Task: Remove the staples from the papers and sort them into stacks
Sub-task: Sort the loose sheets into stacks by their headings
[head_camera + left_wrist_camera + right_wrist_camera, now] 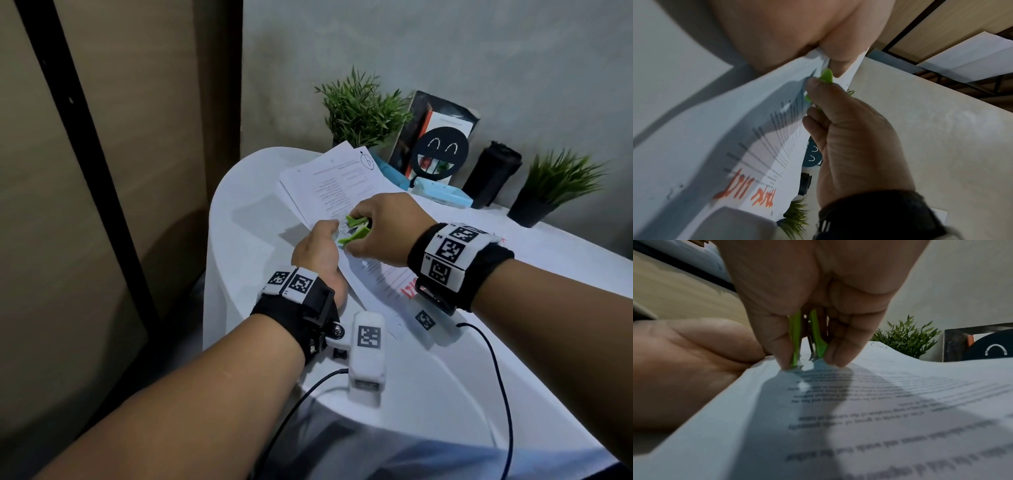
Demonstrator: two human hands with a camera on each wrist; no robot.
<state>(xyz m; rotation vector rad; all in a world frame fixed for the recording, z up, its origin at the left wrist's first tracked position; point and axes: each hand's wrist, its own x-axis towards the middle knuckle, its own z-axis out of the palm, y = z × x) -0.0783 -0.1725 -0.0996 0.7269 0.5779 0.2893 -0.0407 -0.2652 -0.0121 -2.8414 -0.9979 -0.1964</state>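
Note:
A stapled set of papers (376, 277) with red print lies on the white table (246, 212). My left hand (330, 234) pinches its far corner, the paper (756, 129) held between thumb and finger. My right hand (354, 240) squeezes a green staple remover (354, 228) between thumb and fingers, and its metal claws press down on the corner of the page (879, 402) right beside the left hand (694, 356). The green staple remover (817, 337) stands nearly upright on the sheet. The staple itself is hidden under the claws. A second pile of printed sheets (335, 178) lies further back.
Behind the papers stand two potted plants (363, 113) (558, 185), a black smiley-face holder (442, 154) in front of a book, a black bottle (493, 174) and blue items (442, 195). The table's rounded edge drops off at left. Cables (500, 377) trail over the near side.

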